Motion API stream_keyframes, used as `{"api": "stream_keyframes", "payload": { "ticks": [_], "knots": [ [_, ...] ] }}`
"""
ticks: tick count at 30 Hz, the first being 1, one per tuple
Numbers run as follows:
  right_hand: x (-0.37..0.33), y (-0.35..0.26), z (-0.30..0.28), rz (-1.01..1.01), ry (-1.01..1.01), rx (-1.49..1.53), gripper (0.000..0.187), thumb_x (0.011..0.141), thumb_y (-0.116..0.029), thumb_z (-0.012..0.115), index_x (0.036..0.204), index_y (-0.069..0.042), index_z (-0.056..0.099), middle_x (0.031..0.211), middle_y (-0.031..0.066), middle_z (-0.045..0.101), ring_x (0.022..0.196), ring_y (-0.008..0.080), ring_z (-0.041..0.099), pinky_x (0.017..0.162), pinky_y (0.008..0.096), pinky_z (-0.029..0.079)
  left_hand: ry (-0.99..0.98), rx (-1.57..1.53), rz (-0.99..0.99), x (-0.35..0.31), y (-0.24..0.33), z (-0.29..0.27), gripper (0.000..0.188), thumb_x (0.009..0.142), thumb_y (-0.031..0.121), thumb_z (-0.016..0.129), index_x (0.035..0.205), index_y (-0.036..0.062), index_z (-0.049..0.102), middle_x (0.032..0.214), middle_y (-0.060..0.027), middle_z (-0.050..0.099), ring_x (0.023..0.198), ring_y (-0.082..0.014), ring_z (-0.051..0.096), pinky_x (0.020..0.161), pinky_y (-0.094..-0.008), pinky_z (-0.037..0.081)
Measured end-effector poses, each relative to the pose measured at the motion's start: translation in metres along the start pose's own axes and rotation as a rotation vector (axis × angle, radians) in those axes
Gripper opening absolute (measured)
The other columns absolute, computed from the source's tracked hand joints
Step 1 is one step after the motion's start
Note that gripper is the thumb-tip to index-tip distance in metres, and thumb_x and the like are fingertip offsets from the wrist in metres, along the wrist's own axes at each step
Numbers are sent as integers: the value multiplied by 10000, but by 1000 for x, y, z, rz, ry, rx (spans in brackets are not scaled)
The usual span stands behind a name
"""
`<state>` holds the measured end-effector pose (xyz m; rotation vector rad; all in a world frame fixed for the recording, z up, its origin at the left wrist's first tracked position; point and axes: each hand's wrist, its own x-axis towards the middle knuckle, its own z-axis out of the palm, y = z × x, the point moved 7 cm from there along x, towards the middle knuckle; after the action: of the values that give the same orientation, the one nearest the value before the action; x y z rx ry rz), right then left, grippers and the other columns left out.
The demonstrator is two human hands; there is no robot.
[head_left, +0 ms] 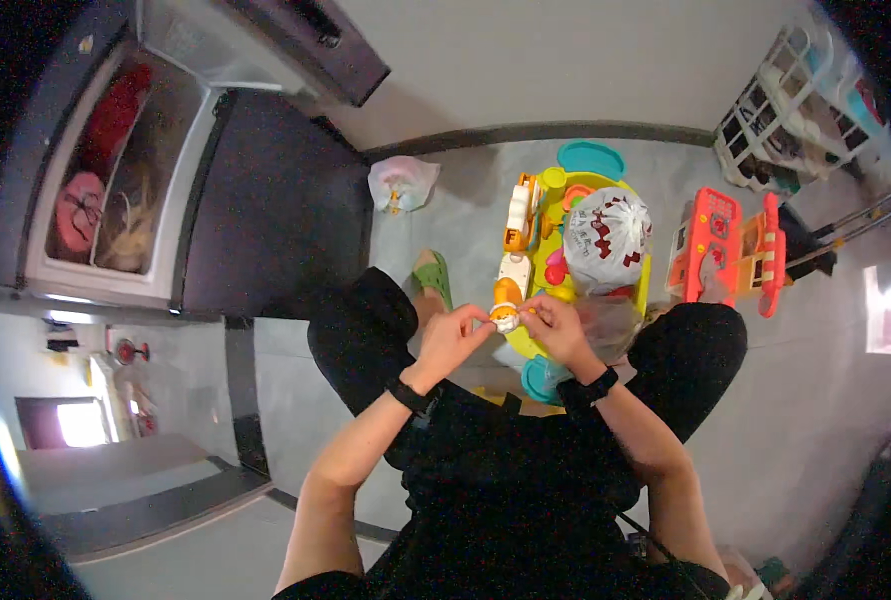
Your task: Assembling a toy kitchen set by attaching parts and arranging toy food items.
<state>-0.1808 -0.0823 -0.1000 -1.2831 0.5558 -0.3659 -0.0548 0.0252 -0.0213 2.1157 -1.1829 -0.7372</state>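
Observation:
Between my fingertips, in front of my lap, is a small orange-and-white toy piece, its details too small to make out. My left hand pinches its left side, while my right hand grips it from the right. Just beyond them stands a yellow toy tub with teal round parts at its ends. Orange-and-white toy pieces line its left edge. A tied white plastic bag with dark red print rests on the tub, near some pink and yellow pieces.
At the left an open fridge compartment holds red and pink items. A small white bag lies on the floor by it. Right of the tub stands a red toy cash register. A white basket is at the far right.

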Motion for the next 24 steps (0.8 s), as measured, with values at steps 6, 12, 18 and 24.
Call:
{"api": "stream_keyframes", "payload": {
  "ticks": [6, 12, 18, 24],
  "knots": [
    [-9, 5, 20, -89, 152, 8, 182, 736, -119, 703, 854, -43, 588, 759, 50, 613, 672, 111, 576, 619, 256, 465, 119, -2, -60, -8, 1, -4, 304, 693, 208, 745, 939, 84, 616, 496, 3, 425, 420, -96, 409, 420, -262, 334],
    [-29, -22, 35, -58, 169, -124, 195, 716, -77, 700, 824, -26, 547, 755, 84, 594, 678, 182, 589, 626, 297, 474, 10, 312, 56, 0, 23, -2, 385, 676, 203, 749, 1013, 109, 588, 517, -15, 446, 447, -133, 469, 434, -282, 383],
    [-26, -16, 34, 21, 173, -41, 202, 718, -67, 706, 818, -33, 533, 689, 36, 556, 620, 98, 528, 573, 244, 431, -128, 473, 221, 17, 37, 1, 400, 697, 225, 716, 1040, 124, 536, 600, -40, 546, 551, -224, 576, 491, -337, 442],
    [-24, -8, 34, 75, 176, 11, 201, 720, -52, 703, 823, -33, 531, 655, 20, 522, 600, 78, 493, 568, 231, 422, -248, 509, 236, 30, 40, 1, 374, 729, 299, 685, 1007, 129, 500, 614, -60, 554, 579, -259, 588, 496, -364, 440]
  ]
}}
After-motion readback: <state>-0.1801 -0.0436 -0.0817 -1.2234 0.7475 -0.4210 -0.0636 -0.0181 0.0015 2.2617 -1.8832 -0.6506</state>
